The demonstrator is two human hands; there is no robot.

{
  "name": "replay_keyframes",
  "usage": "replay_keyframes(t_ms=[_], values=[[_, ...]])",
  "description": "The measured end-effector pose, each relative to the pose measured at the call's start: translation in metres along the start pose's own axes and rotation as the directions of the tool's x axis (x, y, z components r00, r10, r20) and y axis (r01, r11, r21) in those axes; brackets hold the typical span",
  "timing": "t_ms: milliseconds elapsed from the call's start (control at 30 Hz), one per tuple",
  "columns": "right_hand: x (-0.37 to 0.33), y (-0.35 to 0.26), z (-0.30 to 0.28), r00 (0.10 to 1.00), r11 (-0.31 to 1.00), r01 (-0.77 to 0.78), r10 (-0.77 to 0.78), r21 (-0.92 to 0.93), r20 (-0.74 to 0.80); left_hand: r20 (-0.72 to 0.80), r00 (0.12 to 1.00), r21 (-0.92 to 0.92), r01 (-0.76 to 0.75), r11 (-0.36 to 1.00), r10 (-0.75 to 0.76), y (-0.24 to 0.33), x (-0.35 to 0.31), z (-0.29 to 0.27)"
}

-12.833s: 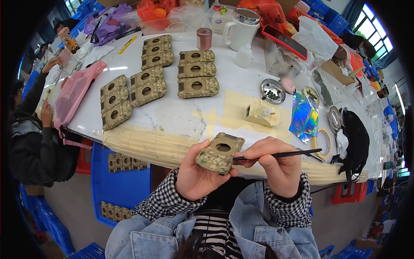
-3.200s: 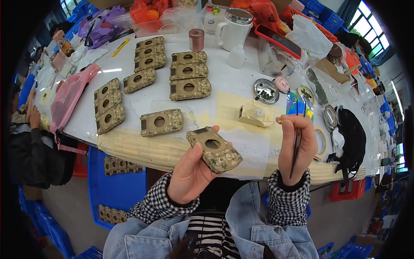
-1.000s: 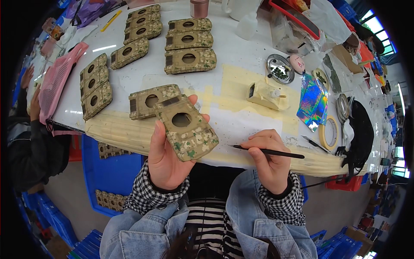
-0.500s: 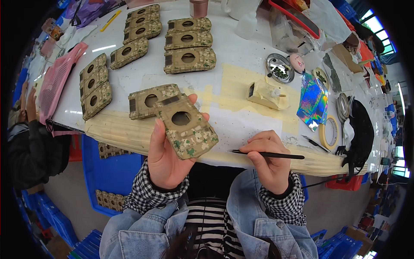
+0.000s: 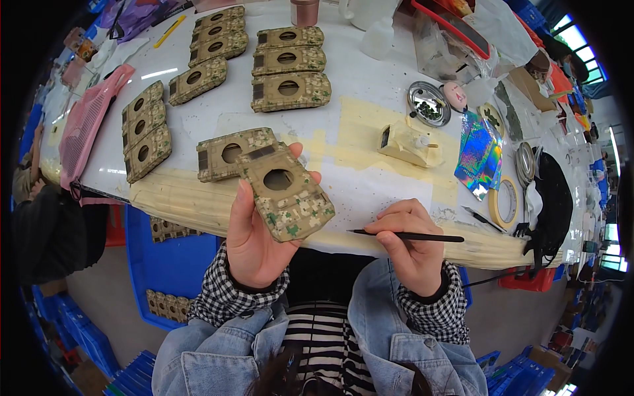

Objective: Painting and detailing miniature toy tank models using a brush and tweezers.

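My left hand (image 5: pixel 254 241) holds up a camouflage-painted flat plastic part (image 5: pixel 285 193) with a round hole, tilted over the table's near edge. My right hand (image 5: pixel 411 245) grips a thin black paintbrush (image 5: pixel 406 235) lying level, its tip pointing left toward the part but apart from it. Just behind the held part, another camouflage part (image 5: pixel 228 153) lies on the white table (image 5: pixel 370 99).
Rows of like camouflage parts (image 5: pixel 289 63) lie at the table's far left and middle. A small beige model piece (image 5: pixel 408 142), a metal dish (image 5: pixel 428 103), holographic sheets (image 5: pixel 477 153), a tape roll (image 5: pixel 506 200) and a pink mesh bag (image 5: pixel 89 122) are around. A blue crate (image 5: pixel 162 264) stands below. Another person sits at left.
In the last second little has moved: the held part has tipped slightly. Earlier, my right hand was raised upright with the brush and has come down level.
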State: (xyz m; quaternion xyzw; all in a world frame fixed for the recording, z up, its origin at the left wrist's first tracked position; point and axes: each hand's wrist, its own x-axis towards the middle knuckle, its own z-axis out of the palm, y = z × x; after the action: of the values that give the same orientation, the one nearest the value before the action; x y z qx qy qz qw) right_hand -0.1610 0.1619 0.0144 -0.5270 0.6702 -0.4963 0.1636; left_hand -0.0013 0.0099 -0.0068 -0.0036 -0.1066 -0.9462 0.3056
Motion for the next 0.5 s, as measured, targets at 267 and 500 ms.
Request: replay_keyframes(t_ms=[267,500], values=[[-0.0001,-0.0007,-0.0004,1.000,1.000,-0.006,0.007,0.019,-0.010,0.000,1.000,-0.009,0.002,1.000,-0.002,-0.0005,-0.0003,-0.0008],[-0.0001,-0.0017,0.0003,0.999,0.999,-0.031,0.031,0.016,-0.015,-0.008,1.000,-0.018,-0.003,1.000,0.003,-0.0007,-0.0005,-0.0004]])
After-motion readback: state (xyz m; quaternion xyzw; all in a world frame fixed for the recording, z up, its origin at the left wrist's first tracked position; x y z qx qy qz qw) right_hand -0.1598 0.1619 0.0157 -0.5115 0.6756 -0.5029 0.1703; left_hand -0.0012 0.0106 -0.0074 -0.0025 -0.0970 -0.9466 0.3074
